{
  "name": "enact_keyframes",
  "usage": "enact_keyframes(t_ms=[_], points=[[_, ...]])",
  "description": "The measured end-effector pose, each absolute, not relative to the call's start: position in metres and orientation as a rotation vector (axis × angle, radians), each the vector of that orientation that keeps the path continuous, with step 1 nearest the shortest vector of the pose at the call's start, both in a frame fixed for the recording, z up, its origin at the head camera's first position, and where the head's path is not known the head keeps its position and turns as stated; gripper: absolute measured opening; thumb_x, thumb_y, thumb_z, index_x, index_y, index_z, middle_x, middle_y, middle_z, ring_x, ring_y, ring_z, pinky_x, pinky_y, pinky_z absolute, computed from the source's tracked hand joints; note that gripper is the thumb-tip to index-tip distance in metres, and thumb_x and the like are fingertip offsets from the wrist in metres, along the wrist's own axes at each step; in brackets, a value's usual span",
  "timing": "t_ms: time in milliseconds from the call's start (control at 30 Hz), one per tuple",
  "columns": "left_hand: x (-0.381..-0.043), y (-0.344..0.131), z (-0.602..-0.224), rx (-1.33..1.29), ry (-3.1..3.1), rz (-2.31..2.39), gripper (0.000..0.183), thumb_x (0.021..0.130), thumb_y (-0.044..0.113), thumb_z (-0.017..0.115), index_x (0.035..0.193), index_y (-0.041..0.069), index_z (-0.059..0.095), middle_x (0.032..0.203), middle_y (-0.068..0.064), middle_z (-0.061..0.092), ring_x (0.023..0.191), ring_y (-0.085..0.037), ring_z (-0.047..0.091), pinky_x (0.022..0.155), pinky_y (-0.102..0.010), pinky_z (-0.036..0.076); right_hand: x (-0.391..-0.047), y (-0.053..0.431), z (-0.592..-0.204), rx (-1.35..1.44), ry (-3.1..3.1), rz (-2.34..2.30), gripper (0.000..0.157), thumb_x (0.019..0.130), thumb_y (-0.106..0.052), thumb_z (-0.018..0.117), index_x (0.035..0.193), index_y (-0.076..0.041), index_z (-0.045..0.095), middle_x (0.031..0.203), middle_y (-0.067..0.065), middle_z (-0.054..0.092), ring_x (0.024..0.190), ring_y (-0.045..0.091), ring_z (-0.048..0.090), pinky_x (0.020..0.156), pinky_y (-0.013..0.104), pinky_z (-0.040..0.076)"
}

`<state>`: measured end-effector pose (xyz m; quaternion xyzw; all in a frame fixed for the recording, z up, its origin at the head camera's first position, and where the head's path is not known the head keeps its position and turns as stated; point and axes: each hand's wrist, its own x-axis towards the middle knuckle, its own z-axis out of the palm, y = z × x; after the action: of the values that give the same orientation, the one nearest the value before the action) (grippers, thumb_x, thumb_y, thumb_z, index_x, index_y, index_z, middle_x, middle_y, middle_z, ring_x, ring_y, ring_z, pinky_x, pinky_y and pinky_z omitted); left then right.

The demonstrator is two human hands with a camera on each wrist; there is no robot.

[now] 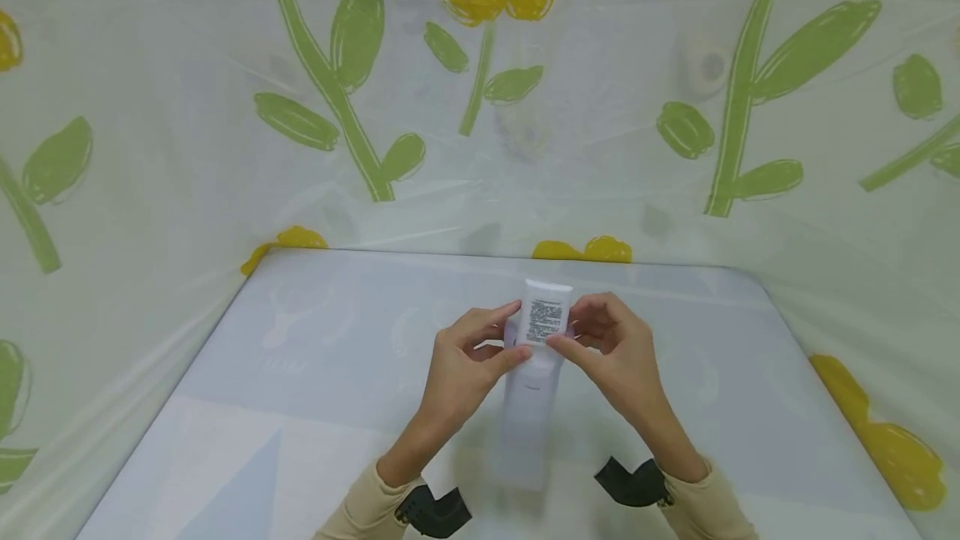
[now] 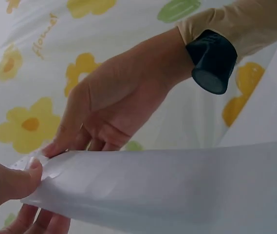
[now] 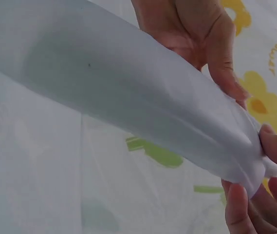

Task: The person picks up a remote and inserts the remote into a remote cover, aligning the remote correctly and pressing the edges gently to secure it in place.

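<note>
Pinching left hand [image 1: 471, 348]: I have it grasping the pale pouch [image 1: 525, 432] from the left.
Right hand [image 1: 621, 344]: grasping that pouch from the right, thumb at the white tube [image 1: 546, 315].
White tube: between my hands at the pouch's far end; how deep it sits, I cannot tell.
Counter [image 1: 315, 340]: below both hands, floral sheet [image 1: 600, 107] past its far edge.

Small screened-off nook, possibly within a home, pale counter [image 1: 750, 390], flower-printed sheeting [image 1: 592, 132] hanging behind the counter, more along its left and right sides
</note>
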<state>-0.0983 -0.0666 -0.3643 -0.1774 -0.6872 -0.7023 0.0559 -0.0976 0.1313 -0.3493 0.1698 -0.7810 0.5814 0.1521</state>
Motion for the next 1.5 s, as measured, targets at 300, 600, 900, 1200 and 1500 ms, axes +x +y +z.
enact_keyframes(t_ms=[300, 600, 900, 1200, 1500], points=[[-0.094, -0.066, -0.363, -0.483, -1.961, -2.256, 0.031, 0.077, -0.005, 0.073, 0.106, 0.002, 0.071, 0.095, -0.013, 0.067, 0.084, -0.025, 0.067, 0.067, -0.038, 0.057, -0.098, 0.134, -0.346, 0.546, -2.202, 1.667, 0.057, 0.078, 0.001, 0.075, 0.130, -0.013, 0.056, 0.094, 0.008, 0.068, 0.077, 0.019, 0.064, 0.071, 0.026, 0.056], [-0.092, -0.066, -0.362, -0.451, -1.927, -2.291, 0.020, 0.078, -0.003, 0.073, 0.097, -0.001, 0.073, 0.085, -0.017, 0.064, 0.077, -0.026, 0.067, 0.059, -0.042, 0.057, -0.098, 0.140, -0.342, 0.692, -2.240, 1.618, 0.058, 0.075, 0.005, 0.076, 0.126, -0.012, 0.054, 0.088, 0.005, 0.065, 0.070, 0.018, 0.060, 0.065, 0.026, 0.055], [-0.099, -0.067, -0.356, -0.430, -1.985, -2.258, 0.015, 0.078, -0.006, 0.072, 0.092, 0.000, 0.074, 0.086, -0.014, 0.065, 0.080, -0.025, 0.067, 0.058, -0.041, 0.057, -0.098, 0.143, -0.341, 0.699, -2.246, 1.688, 0.052, 0.075, 0.004, 0.076, 0.120, -0.008, 0.052, 0.086, 0.008, 0.067, 0.070, 0.019, 0.064, 0.067, 0.029, 0.056], [-0.110, -0.062, -0.355, -0.443, -2.026, -2.223, 0.016, 0.082, 0.001, 0.072, 0.098, 0.004, 0.072, 0.096, -0.009, 0.068, 0.085, -0.023, 0.066, 0.067, -0.037, 0.058, -0.109, 0.141, -0.343, 0.510, -2.201, 1.841, 0.049, 0.079, 0.004, 0.073, 0.121, -0.006, 0.050, 0.089, 0.018, 0.065, 0.072, 0.023, 0.066, 0.061, 0.031, 0.057], [-0.106, -0.055, -0.360, -0.505, -2.301, -1.886, 0.054, 0.076, 0.023, 0.081, 0.126, 0.022, 0.060, 0.120, 0.011, 0.059, 0.097, -0.012, 0.057, 0.069, -0.030, 0.056, -0.112, 0.133, -0.339, 0.350, -2.158, 1.787, 0.043, 0.079, -0.003, 0.075, 0.118, -0.007, 0.055, 0.087, 0.016, 0.064, 0.066, 0.022, 0.062, 0.058, 0.028, 0.055]])
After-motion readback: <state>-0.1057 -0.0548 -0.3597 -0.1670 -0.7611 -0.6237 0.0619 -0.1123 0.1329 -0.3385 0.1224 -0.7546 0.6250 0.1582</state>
